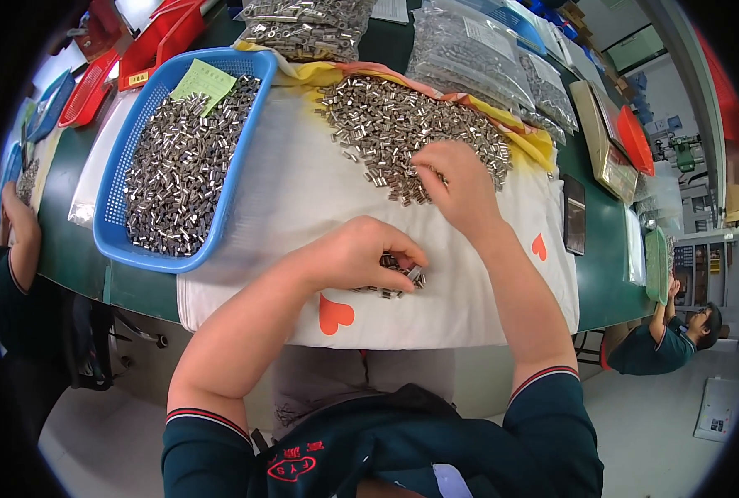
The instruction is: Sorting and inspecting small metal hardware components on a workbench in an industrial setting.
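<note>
A large heap of small shiny metal sleeves (pixel 369 124) lies on a white cloth (pixel 286 174) with red hearts. My right hand (pixel 460 187) is over the heap's near edge, its fingers curled together; whatever they hold is too small to make out. Nearer to me, my left hand (pixel 357 253) curves its fingers and thumb around a small group of metal sleeves (pixel 390 292) on the cloth. One sleeve shows between its fingertips. The palm side of my left hand is hidden.
Left of the cloth stands a blue basket (pixel 108 207) full of sleeves, with a yellow-green note (pixel 203 85) on top. Clear bags of metal parts (pixel 469 58) line the back. A dark phone (pixel 574 214) lies at right. Other people (pixel 656 344) sit at both sides.
</note>
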`<state>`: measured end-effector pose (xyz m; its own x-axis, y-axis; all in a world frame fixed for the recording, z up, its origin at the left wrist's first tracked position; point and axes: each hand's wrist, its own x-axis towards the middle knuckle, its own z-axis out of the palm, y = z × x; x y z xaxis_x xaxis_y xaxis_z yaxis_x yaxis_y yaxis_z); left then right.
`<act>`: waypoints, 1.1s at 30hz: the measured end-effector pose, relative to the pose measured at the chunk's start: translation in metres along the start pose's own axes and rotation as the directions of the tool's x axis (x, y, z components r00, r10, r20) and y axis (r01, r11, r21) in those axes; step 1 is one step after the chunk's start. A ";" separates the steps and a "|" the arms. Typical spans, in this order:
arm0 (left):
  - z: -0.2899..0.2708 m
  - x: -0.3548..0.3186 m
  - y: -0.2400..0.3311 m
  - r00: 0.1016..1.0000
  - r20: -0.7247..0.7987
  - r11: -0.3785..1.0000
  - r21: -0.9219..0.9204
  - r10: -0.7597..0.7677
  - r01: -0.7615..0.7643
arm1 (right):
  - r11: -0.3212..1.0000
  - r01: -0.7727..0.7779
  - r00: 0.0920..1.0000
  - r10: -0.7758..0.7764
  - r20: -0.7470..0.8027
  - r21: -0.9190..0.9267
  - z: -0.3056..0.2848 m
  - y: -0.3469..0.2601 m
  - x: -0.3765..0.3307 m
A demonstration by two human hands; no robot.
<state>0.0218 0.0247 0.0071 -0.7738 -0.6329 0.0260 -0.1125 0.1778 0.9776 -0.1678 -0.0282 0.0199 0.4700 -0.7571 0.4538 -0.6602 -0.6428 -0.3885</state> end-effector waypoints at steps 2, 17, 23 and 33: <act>0.000 0.001 0.002 1.000 0.019 1.000 0.011 -0.012 0.012 | 0.995 -0.072 0.996 0.069 0.062 0.062 -0.003 -0.012 -0.016; -0.023 -0.001 -0.009 0.948 -0.268 0.816 -0.578 -0.173 -0.014 | 0.754 -0.531 0.842 0.520 0.143 0.386 -0.018 -0.040 -0.014; -0.025 0.002 -0.013 0.925 -0.305 0.789 -0.614 -0.225 -0.010 | 0.626 -0.388 0.909 0.382 0.168 0.676 -0.003 -0.036 -0.026; -0.022 0.004 -0.012 0.924 -0.298 0.873 -0.483 -0.241 0.071 | 0.831 -0.306 0.950 0.302 0.085 0.465 0.000 -0.045 -0.028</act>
<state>0.0343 0.0033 -0.0003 -0.5018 -0.8520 -0.1490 0.1478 -0.2542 0.9558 -0.1511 0.0220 0.0247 0.2966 -0.9229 0.2456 -0.4200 -0.3570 -0.8344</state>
